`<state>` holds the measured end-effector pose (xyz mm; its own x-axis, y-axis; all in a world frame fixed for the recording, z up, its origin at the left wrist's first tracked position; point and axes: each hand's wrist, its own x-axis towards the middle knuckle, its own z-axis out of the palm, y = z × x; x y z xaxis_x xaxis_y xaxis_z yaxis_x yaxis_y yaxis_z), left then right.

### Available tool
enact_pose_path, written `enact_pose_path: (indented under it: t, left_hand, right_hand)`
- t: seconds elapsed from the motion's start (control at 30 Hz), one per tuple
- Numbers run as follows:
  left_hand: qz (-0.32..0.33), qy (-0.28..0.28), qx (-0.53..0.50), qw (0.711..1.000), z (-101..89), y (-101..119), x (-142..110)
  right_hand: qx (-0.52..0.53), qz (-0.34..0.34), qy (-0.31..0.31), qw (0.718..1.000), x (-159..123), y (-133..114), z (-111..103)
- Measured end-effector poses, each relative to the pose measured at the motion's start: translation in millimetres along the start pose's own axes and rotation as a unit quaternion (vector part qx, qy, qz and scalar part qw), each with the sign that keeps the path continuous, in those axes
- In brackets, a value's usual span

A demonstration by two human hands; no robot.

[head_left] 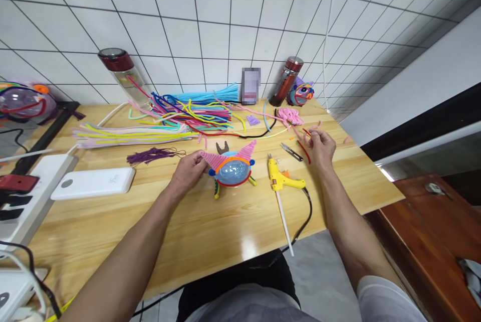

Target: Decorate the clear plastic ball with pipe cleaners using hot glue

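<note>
The figure stands on the worktop, between my hands and nearer the left. It has a clear, glossy, rounded front, bluish inside, with an orange band curving over the top and a red one along the bottom. Two pointed, ribbed pink ears flare up and outward, a dark blue ball sits at each side, and two yellow-and-green legs splay out below. A brown forked piece shows just behind it.

My left hand pinches the tip of the ear on its side. My right hand has its fingertips drawn together at a short red piece; I cannot tell whether they grip it. Left of that hand lie the snips and, closer to me, a yellow glue gun.
</note>
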<state>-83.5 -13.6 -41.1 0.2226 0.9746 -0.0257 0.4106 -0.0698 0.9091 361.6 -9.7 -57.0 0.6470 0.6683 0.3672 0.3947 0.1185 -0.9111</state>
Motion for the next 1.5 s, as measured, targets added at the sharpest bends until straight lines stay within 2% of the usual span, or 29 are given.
enact_pose_path:
  t: [0.4,0.73,1.1,1.5]
  left_hand:
    - [0.001,0.001,0.008,1.0,-0.2,-1,0]
    - [0.007,-0.004,0.003,1.0,1.2,-6,2]
    - [0.02,-0.006,0.004,1.0,0.8,-9,4]
    - [0.02,-0.007,-0.007,1.0,1.8,-8,4]
  right_hand:
    - [0.01,0.011,0.016,1.0,1,-3,-2]
    - [0.02,0.022,0.003,1.0,-2,-5,3]
    - [0.015,0.043,0.064,0.997,7,5,-3]
    - [0.013,0.055,0.04,0.998,7,9,0]
